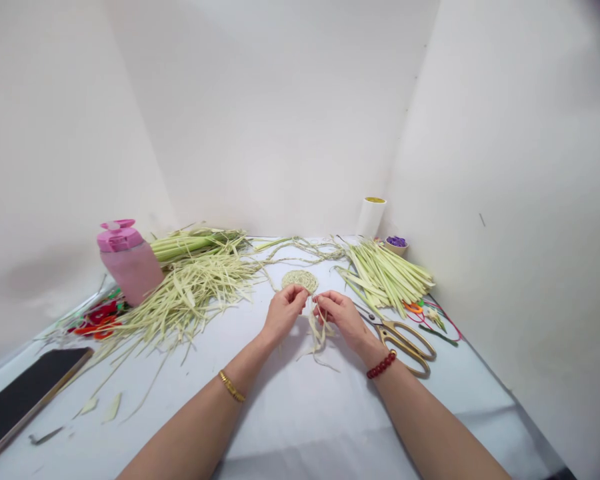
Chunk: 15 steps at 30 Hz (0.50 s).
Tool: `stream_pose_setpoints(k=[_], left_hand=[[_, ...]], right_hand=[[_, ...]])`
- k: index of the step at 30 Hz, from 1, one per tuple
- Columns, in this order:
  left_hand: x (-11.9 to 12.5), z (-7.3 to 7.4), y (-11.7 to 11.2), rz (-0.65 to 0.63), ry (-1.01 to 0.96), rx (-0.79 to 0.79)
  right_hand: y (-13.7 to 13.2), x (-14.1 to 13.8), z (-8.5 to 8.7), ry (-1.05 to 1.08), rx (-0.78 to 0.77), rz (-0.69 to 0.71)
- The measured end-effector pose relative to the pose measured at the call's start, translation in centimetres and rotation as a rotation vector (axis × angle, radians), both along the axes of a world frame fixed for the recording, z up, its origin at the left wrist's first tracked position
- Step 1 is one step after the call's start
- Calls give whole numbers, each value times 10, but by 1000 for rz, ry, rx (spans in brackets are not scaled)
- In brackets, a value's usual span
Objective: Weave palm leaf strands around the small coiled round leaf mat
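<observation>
A small round woven straw mat lies flat just beyond my fingertips. My left hand, with a gold bracelet at the wrist, pinches pale straw strips at the mat's near edge. From the right, my right hand, wearing a red bead bracelet, has its fingers closed on the same strips. Their loose ends hang down between both hands toward the table. Exactly how the strips cross is hidden by the fingers. Large gold-handled scissors rest right beside my right wrist.
A heap of shredded straw spreads at left, by a pink bottle and a dark phone-like slab. Cut stalks lie at right. Behind are a long braid, a white roll and a purple-filled cup.
</observation>
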<state>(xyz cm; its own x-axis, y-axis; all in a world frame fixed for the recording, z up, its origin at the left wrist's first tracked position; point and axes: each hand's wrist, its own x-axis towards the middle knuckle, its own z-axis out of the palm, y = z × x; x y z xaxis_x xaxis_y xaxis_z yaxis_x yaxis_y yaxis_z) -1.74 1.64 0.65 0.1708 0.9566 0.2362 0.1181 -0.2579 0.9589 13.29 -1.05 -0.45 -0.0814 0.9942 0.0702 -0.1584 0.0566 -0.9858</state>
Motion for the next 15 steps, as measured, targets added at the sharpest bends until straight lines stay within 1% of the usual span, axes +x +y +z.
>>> stream_pose_setpoints(k=[4, 10, 13, 15], left_hand=[[3, 0, -2, -39, -27, -40], [2, 0, -2, -23, 22, -11], [1, 1, -2, -9, -6, -18], [1, 0, -2, -29, -50, -57]], right_hand=[[-1, -3, 3, -86, 16, -3], [-2, -2, 6, -129, 43, -37], [-2, -1, 6, -135, 44, -14], [-1, -1, 5, -145, 47, -11]])
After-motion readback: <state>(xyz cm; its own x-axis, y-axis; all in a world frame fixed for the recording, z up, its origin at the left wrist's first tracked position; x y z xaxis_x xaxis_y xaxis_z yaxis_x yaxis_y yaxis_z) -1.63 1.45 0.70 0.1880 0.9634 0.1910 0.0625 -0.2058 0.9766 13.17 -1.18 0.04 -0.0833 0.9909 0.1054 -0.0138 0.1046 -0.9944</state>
